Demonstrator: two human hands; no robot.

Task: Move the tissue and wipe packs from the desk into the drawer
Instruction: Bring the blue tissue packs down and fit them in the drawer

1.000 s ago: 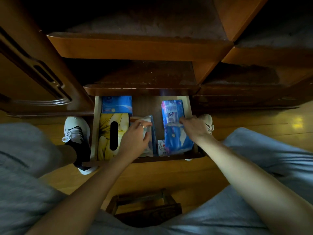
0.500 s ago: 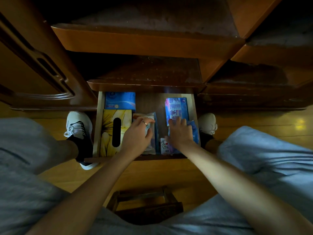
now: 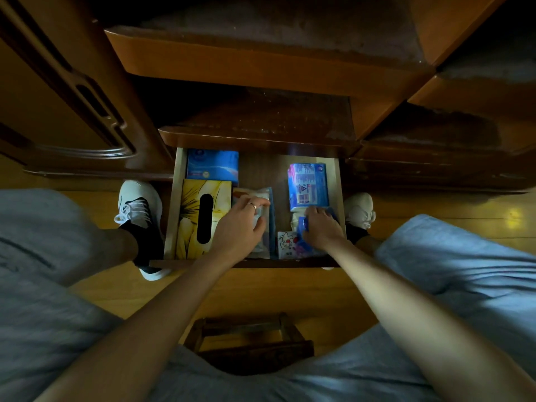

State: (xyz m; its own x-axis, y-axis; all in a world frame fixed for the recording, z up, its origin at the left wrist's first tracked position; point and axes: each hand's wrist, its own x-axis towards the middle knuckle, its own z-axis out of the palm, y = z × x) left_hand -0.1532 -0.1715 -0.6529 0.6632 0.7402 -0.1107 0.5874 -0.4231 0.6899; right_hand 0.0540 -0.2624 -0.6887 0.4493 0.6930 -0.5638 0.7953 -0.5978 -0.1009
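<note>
1. The right hand [image 3: 320, 227] had slid from the drawer's right edge to the front, its fingers now curled on the blue wipe pack [image 3: 309, 187].
2. The left hand [image 3: 242, 227] stayed gripping the clear pack [image 3: 256, 198].
3. 2 more sat inside the drawer [image 3: 174, 204]: the yellow tissue box [image 3: 191, 216] and the blue tissue pack [image 3: 211, 163]. Stowing looked nearly finished.

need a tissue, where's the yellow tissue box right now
In the head view the yellow tissue box lies in the open drawer against its left wall, just in front of a blue pack, with the left hand beside it.
</note>
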